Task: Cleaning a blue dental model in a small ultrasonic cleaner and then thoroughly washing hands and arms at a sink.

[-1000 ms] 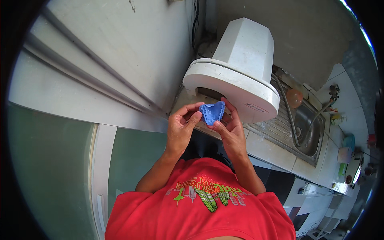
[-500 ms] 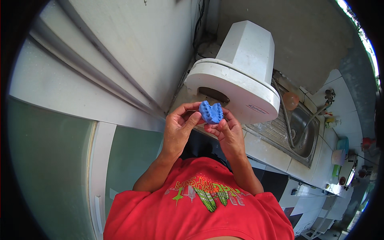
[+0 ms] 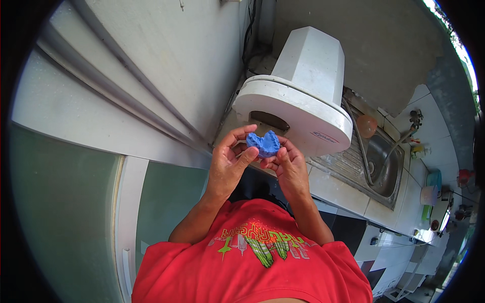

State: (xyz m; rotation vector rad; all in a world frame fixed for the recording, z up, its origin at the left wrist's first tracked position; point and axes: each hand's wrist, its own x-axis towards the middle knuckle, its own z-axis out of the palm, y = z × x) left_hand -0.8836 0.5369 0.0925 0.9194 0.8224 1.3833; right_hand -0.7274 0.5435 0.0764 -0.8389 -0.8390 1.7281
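Observation:
A blue dental cast [image 3: 264,145], horseshoe-shaped with a row of tooth bumps, is held between both hands in front of my chest. My left hand [image 3: 232,160] grips its left side, thumb on the near face and fingers behind. On the right side my right hand [image 3: 286,164] pinches it, with the thumb low and fingers curled round the edge. Just beyond the cast stands a white machine [image 3: 298,111] with a rounded housing and a dark slot in its front. Parts of the fingers behind the cast are hidden.
Right of the machine is a steel sink [image 3: 385,166] with a grey hose [image 3: 361,146], an orange bowl [image 3: 367,126] and a tap [image 3: 415,120]. The tiled counter [image 3: 338,189] runs along its front. Pipes [image 3: 131,108] cross the left wall above a greenish glass panel [image 3: 60,212].
The dental cast has been tilted in my hands, so its tooth side faces me less. Both hands stay on it in nearly the same place.

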